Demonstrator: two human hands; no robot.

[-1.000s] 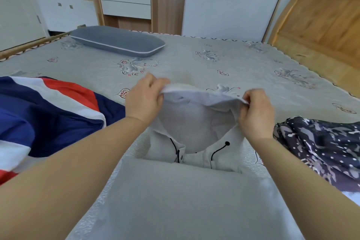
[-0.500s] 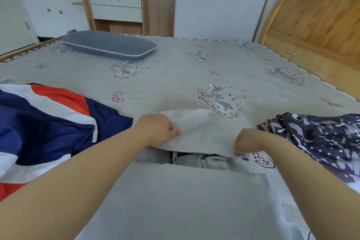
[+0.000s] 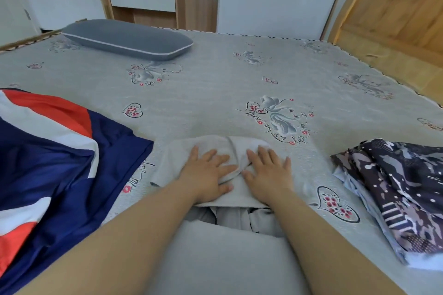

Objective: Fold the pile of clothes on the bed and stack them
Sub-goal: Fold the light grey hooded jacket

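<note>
Your left hand [image 3: 208, 173] and right hand [image 3: 268, 173] lie flat, side by side, on the hood [image 3: 191, 151] of the pale grey hoodie [image 3: 215, 258]. Fingers are straight and spread. Neither grip has hold of anything; both palms press the cloth down onto the bed [image 3: 215, 93].

Where the garment is: spread in front of you at the near middle of the bed. The hood is laid out flat on the far side under your palms, with a seam running between the two hands. The collar and dark drawcords sit bunched just near of your wrists. The body fills the near bottom of the view, and its near edge is out of frame.

Progress, as a judgement: early. This hoodie looks only smoothed out. No fold across the body is visible. Sleeves cannot be seen from here, so you cannot say whether they are tucked.

Still to do:
- Fold this hoodie and set it down as a base or on a stack.
- The navy, white and red garment [image 3: 48, 163] lies loose and rumpled at near left, touching the hood's left edge.
- The dark patterned garment [image 3: 402, 187] lies crumpled at near right, apart from the hoodie.

No finished stack shows anywhere on the bed. A grey pillow [image 3: 127, 38] rests at far left, well apart from the clothes.
</note>
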